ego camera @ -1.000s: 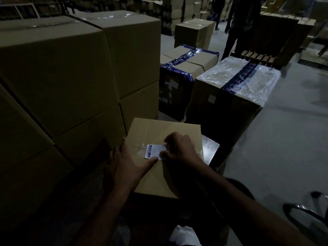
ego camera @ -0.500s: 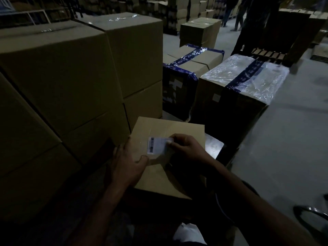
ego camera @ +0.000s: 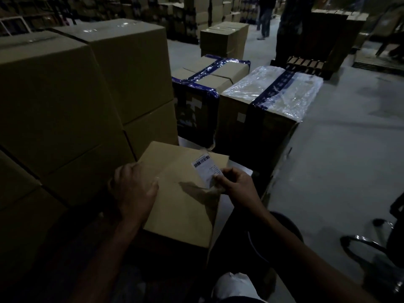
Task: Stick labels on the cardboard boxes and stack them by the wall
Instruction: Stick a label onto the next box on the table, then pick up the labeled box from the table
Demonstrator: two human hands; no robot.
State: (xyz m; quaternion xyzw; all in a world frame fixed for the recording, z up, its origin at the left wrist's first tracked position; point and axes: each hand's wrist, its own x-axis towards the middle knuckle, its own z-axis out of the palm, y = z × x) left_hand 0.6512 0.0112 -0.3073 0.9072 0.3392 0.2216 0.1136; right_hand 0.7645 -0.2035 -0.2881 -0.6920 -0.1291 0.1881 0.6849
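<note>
The small white paper label with black barcode lines (ego camera: 205, 169) has come up off the plain brown cardboard box (ego camera: 183, 193). A second ago it lay flat near the middle of the box top, with both hands on it. Half a second ago it was just lifting. Now it stands tilted in the air over the far right corner of the box, so it is not stuck down

The right hand (ego camera: 235, 185) pinches the bottom end of the label between thumb and fingertips, with something pale just under the fingers; it is too dark to tell what that is. The right hand has moved to the right edge of the box. The left hand (ego camera: 134, 189) has let go of the label and slid to the left side of the box top, where it lies with the fingers bent a little, holding the box steady

I think the label is being put in a better spot, or peeled again. So this box is not ready to go to the wall yet

The box sits low in front of the person, on a pale flat counter (ego camera: 223, 206). On its left, the big stacked brown cardboard boxes (ego camera: 65, 106) look the same as before. Behind it stand a box wrapped in dark blue tape (ego camera: 207, 84) and a box under shiny clear plastic (ego camera: 271, 95). The grey floor (ego camera: 338, 160) is on the right
</note>
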